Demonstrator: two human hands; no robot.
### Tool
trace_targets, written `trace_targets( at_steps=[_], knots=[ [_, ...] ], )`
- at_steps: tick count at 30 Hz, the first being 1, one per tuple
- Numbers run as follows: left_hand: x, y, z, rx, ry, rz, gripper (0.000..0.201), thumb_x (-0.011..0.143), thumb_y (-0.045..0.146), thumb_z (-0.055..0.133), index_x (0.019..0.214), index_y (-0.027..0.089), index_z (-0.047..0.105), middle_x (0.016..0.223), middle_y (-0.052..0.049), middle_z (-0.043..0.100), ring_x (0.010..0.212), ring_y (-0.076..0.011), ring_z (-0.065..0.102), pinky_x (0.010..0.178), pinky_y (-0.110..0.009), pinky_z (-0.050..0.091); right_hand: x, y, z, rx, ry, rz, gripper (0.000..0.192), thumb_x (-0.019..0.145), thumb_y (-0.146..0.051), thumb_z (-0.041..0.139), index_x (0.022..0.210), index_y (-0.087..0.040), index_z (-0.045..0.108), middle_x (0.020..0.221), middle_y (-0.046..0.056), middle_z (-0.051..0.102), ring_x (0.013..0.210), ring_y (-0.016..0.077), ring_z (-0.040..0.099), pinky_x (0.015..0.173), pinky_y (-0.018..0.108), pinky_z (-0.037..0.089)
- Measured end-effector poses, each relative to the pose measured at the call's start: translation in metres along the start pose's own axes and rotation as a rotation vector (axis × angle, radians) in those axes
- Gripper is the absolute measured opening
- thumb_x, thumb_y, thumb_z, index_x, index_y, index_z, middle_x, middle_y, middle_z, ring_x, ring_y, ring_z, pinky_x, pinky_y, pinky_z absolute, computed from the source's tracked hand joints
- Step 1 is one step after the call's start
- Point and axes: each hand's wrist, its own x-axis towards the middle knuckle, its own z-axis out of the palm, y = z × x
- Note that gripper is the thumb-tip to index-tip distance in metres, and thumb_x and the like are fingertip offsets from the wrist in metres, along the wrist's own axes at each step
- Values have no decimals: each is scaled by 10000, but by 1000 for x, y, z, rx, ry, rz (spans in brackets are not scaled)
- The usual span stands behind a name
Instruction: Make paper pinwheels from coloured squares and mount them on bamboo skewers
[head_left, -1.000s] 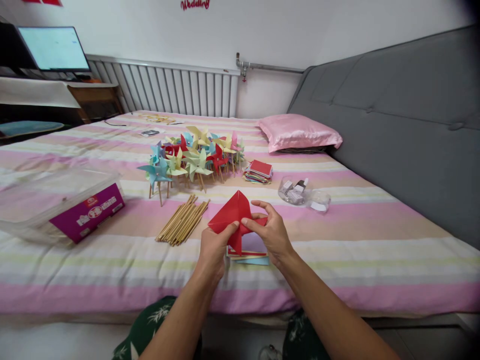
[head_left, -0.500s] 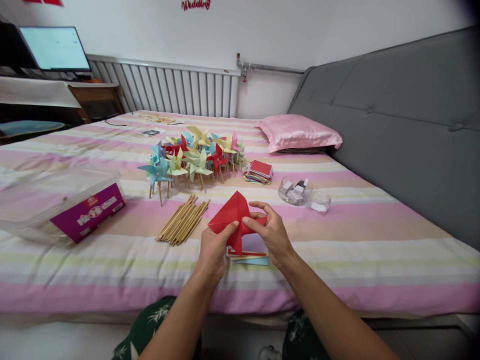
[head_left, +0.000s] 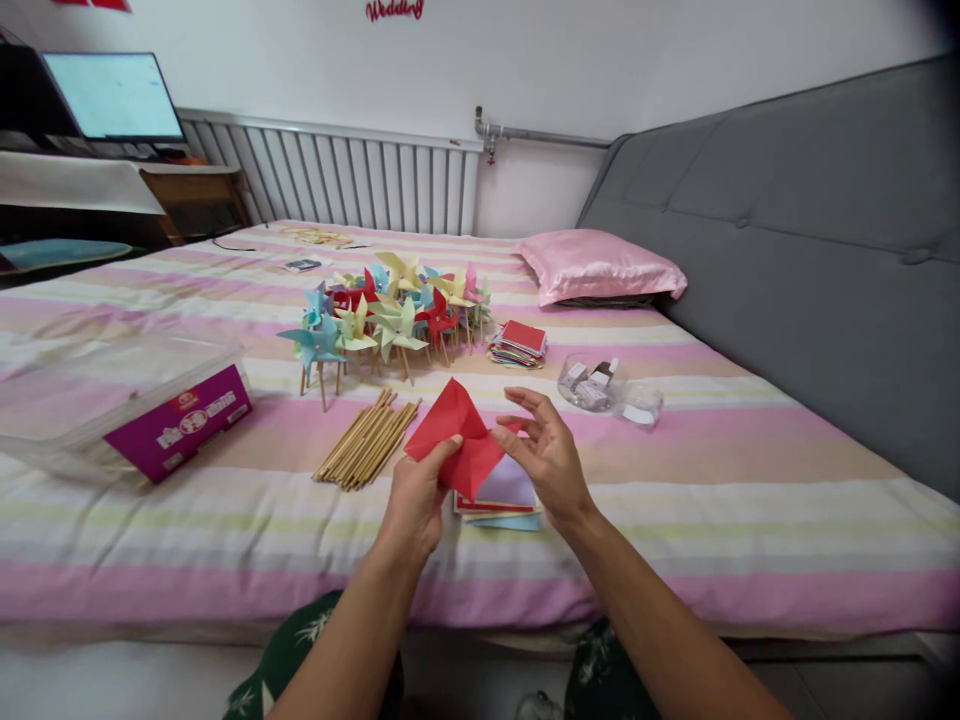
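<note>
one red paper (head_left: 472,456) is held just over the purple sheet (head_left: 507,486), the left hand (head_left: 417,492) pinching it under the thumb; the right hand (head_left: 546,458) curves at its right corner, whether pinching i cannot tell; a light left pinch should avoid creases

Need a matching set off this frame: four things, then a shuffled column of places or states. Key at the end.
Things
1. red paper
2. wooden sticks
3. pillow
4. clear plastic box

Places or states
A. lying side by side in a pile, nearer the camera than the pinwheels
B. at the left of the picture, with a purple label on its side
C. gripped by the left hand
D. next to the grey headboard

Pairs: 1-C, 2-A, 3-D, 4-B
</note>
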Motion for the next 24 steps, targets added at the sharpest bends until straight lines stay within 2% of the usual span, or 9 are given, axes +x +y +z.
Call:
trace_targets(
  at_steps=[3,6,10,13,17,24],
  knots=[
    [3,8,-3,-46,37,-15,217,615,47,715,810,128,665,785,-34,719,654,-131,654,576,-203,537,3,-1,-7,-49,-38,-118,234,745,-167,607,953,-262,660,1278,58,492,1047,194,560,746,276,477],
    [4,16,-2,-74,77,-26,206,640,0,671,808,120,661,746,-28,715,613,-122,650,543,-194,533,5,0,-12,-120,-102,-121,194,730,-115,576,807,-232,709,1170,74,557,1072,208,555,735,270,480],
    [4,22,-1,-106,104,-40,178,670,-16,631,792,110,664,694,-17,709,584,-112,643,536,-187,530,2,-1,-10,-121,-285,23,178,727,-179,629,873,-220,722,967,60,676,832,176,651,711,296,504],
    [3,21,-1,-99,75,-61,184,659,0,647,799,117,668,700,-15,711,588,-115,643,536,-189,523,-2,-4,-5,-64,-385,85,203,743,-263,654,933,-222,716,865,35,717,764,172,667,728,321,522],
    [3,15,-2,-69,17,-96,217,608,16,686,796,122,670,694,-7,703,567,-113,629,518,-194,508,-5,-5,0,-49,-387,65,165,747,-319,663,869,-229,730,789,18,722,729,173,665,715,327,525],
    [-1,6,-3,-5,-58,-54,200,552,96,767,722,117,663,686,-4,689,600,-106,614,552,-185,489,-4,-2,2,-55,-279,61,180,728,-371,686,693,-196,709,658,15,686,610,150,613,592,272,478]
  ],
)
